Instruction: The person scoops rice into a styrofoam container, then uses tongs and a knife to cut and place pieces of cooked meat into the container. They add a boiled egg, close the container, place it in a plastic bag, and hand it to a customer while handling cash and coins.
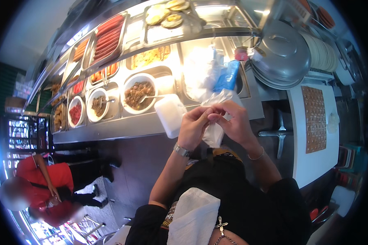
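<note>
My left hand, with a metal watch at the wrist, meets my right hand over the counter's front edge. The fingertips of both pinch a thin white plastic bag, which shows above and below them. What it contains cannot be seen. Beside my left hand is a closed white foam food box, tilted over the counter edge. Just beyond my hands, a blue plastic bag and a pile of glaring white plastic bags occupy a steel tray.
White bowls of chopped food line the steel counter. Above them, a shelf holds sausages and fried eggs. Large lidded pans stand right, near a white table. Two people in red are at lower left.
</note>
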Motion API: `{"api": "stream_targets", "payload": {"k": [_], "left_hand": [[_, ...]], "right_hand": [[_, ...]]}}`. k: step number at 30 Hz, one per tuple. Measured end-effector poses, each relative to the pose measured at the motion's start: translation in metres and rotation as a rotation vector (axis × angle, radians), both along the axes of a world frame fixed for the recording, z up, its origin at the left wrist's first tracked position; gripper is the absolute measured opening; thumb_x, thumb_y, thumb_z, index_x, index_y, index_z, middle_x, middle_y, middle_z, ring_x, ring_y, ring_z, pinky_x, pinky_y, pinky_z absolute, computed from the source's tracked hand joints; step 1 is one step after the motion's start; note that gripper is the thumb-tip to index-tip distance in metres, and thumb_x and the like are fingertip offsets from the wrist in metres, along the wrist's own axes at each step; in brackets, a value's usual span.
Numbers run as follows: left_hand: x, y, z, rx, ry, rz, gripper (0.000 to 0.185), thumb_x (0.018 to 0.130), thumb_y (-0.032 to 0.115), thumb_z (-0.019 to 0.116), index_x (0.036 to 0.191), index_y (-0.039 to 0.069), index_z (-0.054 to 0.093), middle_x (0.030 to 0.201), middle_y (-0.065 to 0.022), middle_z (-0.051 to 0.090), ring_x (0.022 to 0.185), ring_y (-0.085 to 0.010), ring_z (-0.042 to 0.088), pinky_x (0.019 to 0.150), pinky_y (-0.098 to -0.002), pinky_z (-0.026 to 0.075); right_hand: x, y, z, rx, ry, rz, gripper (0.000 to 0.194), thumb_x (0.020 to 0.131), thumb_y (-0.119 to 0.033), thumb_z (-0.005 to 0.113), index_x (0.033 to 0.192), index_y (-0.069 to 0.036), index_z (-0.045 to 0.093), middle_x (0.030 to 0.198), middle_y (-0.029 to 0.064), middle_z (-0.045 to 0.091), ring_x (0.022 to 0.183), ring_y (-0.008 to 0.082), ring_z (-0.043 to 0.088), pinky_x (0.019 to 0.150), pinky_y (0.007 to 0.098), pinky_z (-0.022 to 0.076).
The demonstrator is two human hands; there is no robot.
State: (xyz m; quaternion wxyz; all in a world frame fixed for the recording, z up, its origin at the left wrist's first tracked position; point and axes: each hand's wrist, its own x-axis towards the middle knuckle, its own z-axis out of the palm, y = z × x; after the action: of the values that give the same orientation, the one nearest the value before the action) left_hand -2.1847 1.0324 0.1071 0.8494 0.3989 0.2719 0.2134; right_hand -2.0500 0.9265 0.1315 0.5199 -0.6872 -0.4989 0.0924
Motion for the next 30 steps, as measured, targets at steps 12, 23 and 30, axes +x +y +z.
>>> {"api": "stream_targets", "payload": {"k": [12,23,30], "left_hand": [[-0.171,-0.017,-0.035,-0.433,-0.23,0.399,0.008,0.097,0.009,0.063,0.094,0.005,0.069,0.103,-0.0124,0.072,0.1,-0.0194,0.067,0.095,-0.0359,0.051],[-0.19,-0.018,-0.036,-0.252,-0.154,0.629,0.012,0.1,0.013,0.061,0.103,0.003,0.066,0.105,-0.0113,0.072,0.099,-0.0193,0.068,0.092,-0.036,0.053],[-0.157,-0.037,-0.034,0.253,0.387,0.432,0.046,0.109,0.034,0.036,0.124,-0.001,0.063,0.136,-0.0165,0.058,0.116,-0.025,0.058,0.1,-0.038,0.044]], "right_hand": [[-0.132,0.034,-0.044,-0.156,0.352,0.299,0.011,0.09,-0.009,0.072,0.093,-0.001,0.064,0.081,0.0028,0.064,0.071,0.0059,0.056,0.063,0.0242,0.0478],[-0.152,0.061,-0.058,-0.334,0.69,0.319,0.01,0.093,-0.008,0.068,0.099,-0.001,0.064,0.082,0.003,0.068,0.07,0.0077,0.061,0.064,0.0234,0.0488],[-0.123,0.065,-0.062,-0.239,0.424,0.424,0.005,0.09,-0.004,0.064,0.094,-0.002,0.062,0.079,0.006,0.066,0.073,0.0104,0.062,0.067,0.0265,0.0494]]}}
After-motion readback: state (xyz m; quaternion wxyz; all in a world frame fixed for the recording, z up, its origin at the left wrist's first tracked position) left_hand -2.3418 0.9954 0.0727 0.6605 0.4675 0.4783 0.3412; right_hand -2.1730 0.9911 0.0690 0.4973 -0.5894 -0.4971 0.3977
